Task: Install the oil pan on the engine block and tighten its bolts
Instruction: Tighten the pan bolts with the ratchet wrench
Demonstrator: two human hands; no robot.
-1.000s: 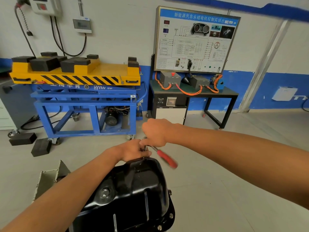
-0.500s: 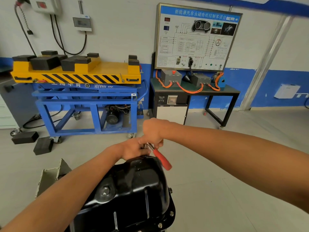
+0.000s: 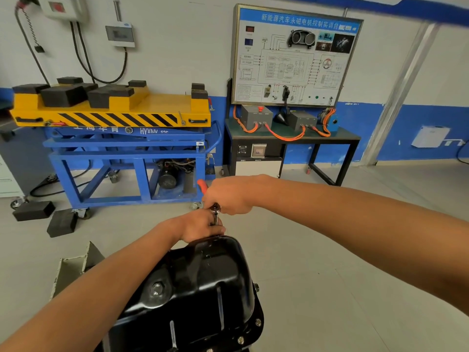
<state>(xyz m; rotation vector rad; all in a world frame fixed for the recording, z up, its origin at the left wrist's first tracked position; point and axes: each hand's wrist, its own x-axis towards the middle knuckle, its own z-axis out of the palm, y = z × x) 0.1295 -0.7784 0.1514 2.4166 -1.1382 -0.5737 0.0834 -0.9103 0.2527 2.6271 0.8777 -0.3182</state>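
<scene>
The glossy black oil pan lies in front of me, its flange carrying several bolts along the right edge. The engine block under it is hidden. At the pan's far end my left hand holds the metal shaft of a ratchet wrench upright. My right hand grips the wrench's red handle, whose tip sticks out to the left of my fist.
A yellow and blue lift cart stands at the back left, with black rubber blocks on the floor beside it. A training board on a black bench is behind. A grey open box sits left of the pan.
My right hand has swung the red handle from pointing right and toward me round to the far left. My left hand stays on the shaft.
</scene>
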